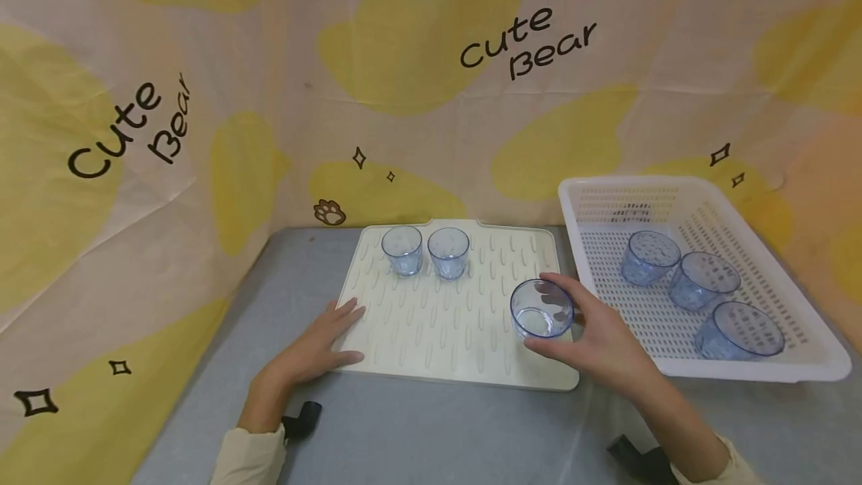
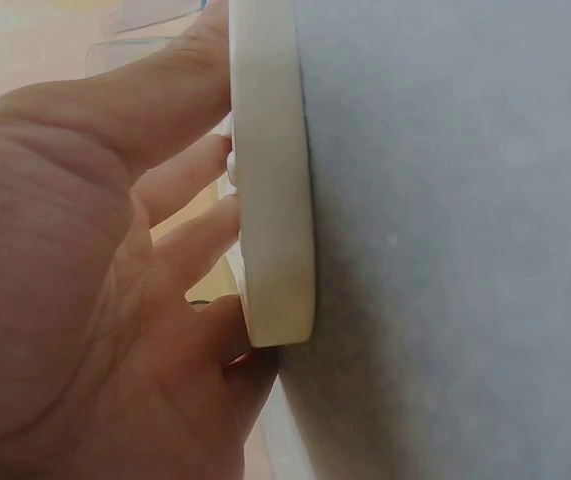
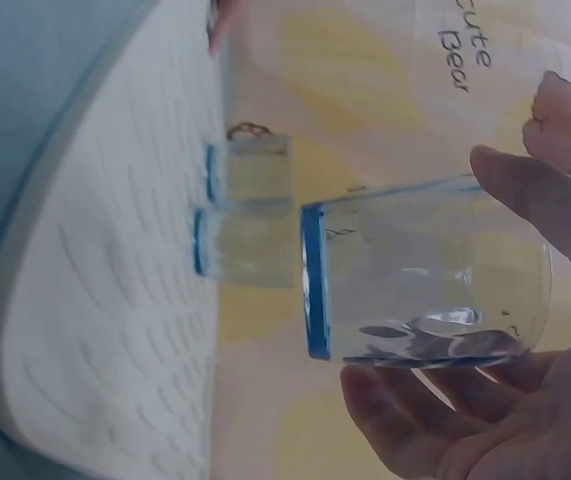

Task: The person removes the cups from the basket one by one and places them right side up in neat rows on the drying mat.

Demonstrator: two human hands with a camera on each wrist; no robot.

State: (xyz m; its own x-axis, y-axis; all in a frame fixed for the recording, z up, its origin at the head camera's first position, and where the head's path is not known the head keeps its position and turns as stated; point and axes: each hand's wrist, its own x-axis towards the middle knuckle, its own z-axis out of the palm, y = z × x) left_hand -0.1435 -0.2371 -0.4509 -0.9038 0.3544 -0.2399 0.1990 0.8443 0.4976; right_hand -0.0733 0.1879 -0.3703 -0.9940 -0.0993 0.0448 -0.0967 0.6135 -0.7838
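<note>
My right hand (image 1: 599, 343) holds a clear bluish drinking glass (image 1: 541, 313) by its sides, thumb on one side and fingers on the other. The glass is above the right part of a white ridged drying board (image 1: 458, 343); in the right wrist view, the held glass (image 3: 425, 280) is apart from the board. Two similar glasses, a left one (image 1: 402, 253) and a right one (image 1: 449, 254), stand side by side at the board's back. My left hand (image 1: 313, 346) rests with extended fingers on the board's left edge, seen closely as a pale rim (image 2: 275, 180) in the left wrist view.
To the right stands a white perforated plastic basket (image 1: 818, 354) with three more glasses (image 1: 646, 264) inside, its near-left side close to my right hand. A patterned cloth (image 1: 417, 126) hangs behind the grey table (image 1: 431, 432) and along its left side.
</note>
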